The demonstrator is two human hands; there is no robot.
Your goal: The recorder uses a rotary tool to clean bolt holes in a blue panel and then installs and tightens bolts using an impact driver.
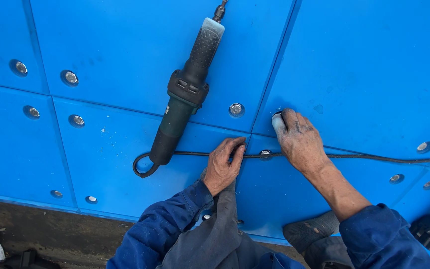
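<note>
Right hand: my right hand (299, 139) lies palm down on the blue plastic panel surface (364, 60), fingers curled close around a small pale grey pad or block (277, 122) that shows at the fingertips, pressed against the panel seam.
Left hand: my left hand (223, 164) rests flat just beside it at about 8 o'clock, fingers together and bent at the tips, gripping nothing that I can see; its fingertips touch the thin black cable (374, 158).
Cable axis: it runs nearly level, 3 o'clock to 9 o'clock, passing under my right wrist and past my left fingertips, then loops back to the tool's tail.
Bolt between hands: a recessed silver bolt head (265, 153) sits on the cable line, between my two hands, touching neither that I can tell.
Tool: the black and dark green straight power grinder (185, 92) lies on the panel at 10 o'clock from my left hand, long axis from 1 o'clock to 7 o'clock, tail end nearest me.
Nearer hand: my left is nearer the grinder; my right is well apart from it.
Other bolt: another silver bolt head (236, 109) sits at 12 o'clock from my left hand, near the grinder body.
</note>
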